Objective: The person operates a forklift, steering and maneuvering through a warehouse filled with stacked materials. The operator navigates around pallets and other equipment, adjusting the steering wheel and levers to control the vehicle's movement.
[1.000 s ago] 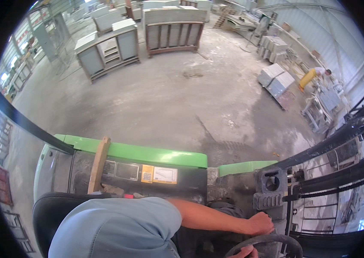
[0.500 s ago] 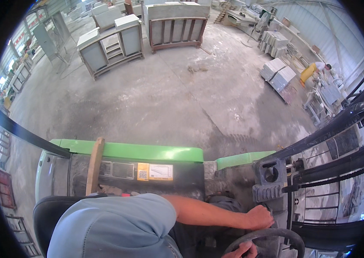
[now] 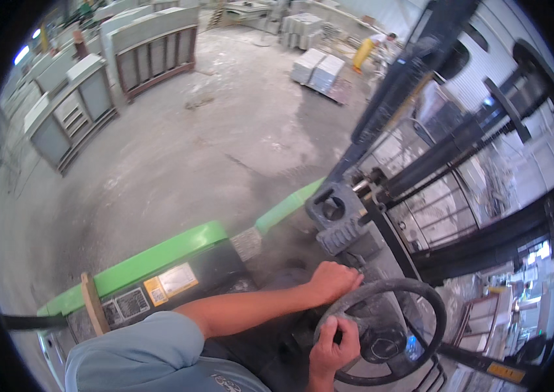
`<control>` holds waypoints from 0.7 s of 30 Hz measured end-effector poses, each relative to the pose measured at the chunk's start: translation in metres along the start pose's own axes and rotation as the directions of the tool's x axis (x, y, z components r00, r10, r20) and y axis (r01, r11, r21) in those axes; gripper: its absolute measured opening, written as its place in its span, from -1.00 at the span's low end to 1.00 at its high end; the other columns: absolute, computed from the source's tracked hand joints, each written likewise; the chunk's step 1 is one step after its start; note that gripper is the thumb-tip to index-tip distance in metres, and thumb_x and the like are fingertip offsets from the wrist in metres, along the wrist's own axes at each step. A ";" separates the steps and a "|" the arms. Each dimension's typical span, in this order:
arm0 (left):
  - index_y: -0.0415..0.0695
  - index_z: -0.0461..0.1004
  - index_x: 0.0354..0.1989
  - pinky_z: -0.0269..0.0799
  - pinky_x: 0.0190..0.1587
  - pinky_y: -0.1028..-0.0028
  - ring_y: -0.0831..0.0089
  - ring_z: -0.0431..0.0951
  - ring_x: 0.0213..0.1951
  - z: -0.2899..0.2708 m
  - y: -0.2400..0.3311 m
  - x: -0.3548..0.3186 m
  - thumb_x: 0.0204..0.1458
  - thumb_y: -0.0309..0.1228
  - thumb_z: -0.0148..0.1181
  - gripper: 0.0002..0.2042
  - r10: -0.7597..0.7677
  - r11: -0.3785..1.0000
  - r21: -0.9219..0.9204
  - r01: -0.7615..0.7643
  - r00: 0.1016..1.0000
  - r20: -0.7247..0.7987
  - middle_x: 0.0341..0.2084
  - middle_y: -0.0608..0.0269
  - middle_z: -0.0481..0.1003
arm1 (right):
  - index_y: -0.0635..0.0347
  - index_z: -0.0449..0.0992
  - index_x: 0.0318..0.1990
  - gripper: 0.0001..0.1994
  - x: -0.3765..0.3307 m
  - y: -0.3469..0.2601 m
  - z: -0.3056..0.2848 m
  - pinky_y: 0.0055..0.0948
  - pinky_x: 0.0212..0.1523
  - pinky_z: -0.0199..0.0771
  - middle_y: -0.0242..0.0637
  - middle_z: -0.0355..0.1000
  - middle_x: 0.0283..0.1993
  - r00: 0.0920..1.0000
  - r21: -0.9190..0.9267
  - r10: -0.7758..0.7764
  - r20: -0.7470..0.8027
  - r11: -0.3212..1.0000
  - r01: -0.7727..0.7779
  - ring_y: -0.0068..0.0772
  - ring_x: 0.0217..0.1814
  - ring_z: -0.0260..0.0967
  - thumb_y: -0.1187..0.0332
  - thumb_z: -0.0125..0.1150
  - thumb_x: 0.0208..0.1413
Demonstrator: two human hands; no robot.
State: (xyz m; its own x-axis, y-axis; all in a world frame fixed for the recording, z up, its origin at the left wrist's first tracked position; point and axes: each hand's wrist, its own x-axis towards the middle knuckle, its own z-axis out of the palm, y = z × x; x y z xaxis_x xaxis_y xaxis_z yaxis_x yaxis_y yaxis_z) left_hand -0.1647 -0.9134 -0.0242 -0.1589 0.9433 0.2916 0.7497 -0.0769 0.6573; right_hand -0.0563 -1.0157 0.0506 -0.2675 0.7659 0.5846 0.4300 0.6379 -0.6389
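My left hand (image 3: pixel 335 283) is closed in a fist beside the dash, just beyond the wheel's upper left rim. Whatever sits inside its fingers is hidden, though a small dark lever end shows near the knuckles. My right hand (image 3: pixel 334 347) curls round the left side of the black steering wheel (image 3: pixel 443 313), thumb and fingers bent. A dark hub fills the wheel's middle. My left arm, in a light blue sleeve (image 3: pixel 159 343), stretches across above dark trousers.
A green vehicle side panel (image 3: pixel 139 258) carries a wooden stick (image 3: pixel 95 304). Dark mast beams (image 3: pixel 414 72) rise at right. Beyond lie the concrete floor (image 3: pixel 179 163), framed slabs (image 3: pixel 156 49), a stacked pallet (image 3: pixel 318 70) and a person in yellow (image 3: pixel 362 53).
The view has swung toward the right, bringing the whole steering wheel and more of the mast into sight. My left hand stays by the dash; my right hand shows more fully at the wheel.
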 end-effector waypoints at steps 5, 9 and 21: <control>-0.04 0.56 -0.54 0.54 -0.44 0.06 0.02 0.64 -0.47 -0.001 0.021 -0.023 0.27 -0.03 0.03 -0.57 -0.018 0.997 0.080 0.019 1.000 -0.011 -0.57 0.09 0.60 | 0.29 0.53 -0.34 -0.94 0.015 -0.013 -0.025 -0.36 -0.43 0.37 -0.21 0.44 -0.48 0.997 0.026 -0.078 0.026 0.997 0.078 -0.27 -0.50 0.36 0.58 0.31 0.12; -0.06 0.55 -0.53 0.52 -0.41 0.04 0.01 0.65 -0.45 0.000 0.044 -0.033 0.29 -0.07 0.03 -0.58 -0.065 0.993 0.108 0.053 0.992 0.104 -0.56 0.07 0.60 | 0.27 0.54 -0.35 -0.91 0.024 -0.011 -0.051 -0.32 -0.48 0.36 -0.21 0.43 -0.50 0.991 0.027 -0.131 0.013 0.991 0.131 -0.21 -0.54 0.36 0.59 0.36 0.07; 0.00 0.58 -0.27 0.58 -0.34 0.10 0.06 0.69 -0.37 -0.009 0.085 -0.105 0.14 -0.28 0.09 -0.84 -0.048 0.961 0.277 0.029 0.997 0.060 -0.43 0.09 0.65 | 0.28 0.58 -0.29 -0.88 0.041 -0.019 -0.116 -0.42 -0.39 0.47 -0.23 0.53 -0.49 0.980 0.053 -0.044 -0.194 0.997 0.055 -0.44 -0.51 0.46 0.42 0.38 0.17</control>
State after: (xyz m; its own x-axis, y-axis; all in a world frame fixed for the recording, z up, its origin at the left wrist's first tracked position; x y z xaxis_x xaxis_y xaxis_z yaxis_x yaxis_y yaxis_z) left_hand -0.0901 -1.0218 0.0073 -0.1559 0.9635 0.2178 0.8931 0.0433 0.4477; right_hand 0.0247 -1.0059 0.1444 -0.1143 0.7070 0.6979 0.3683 0.6826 -0.6312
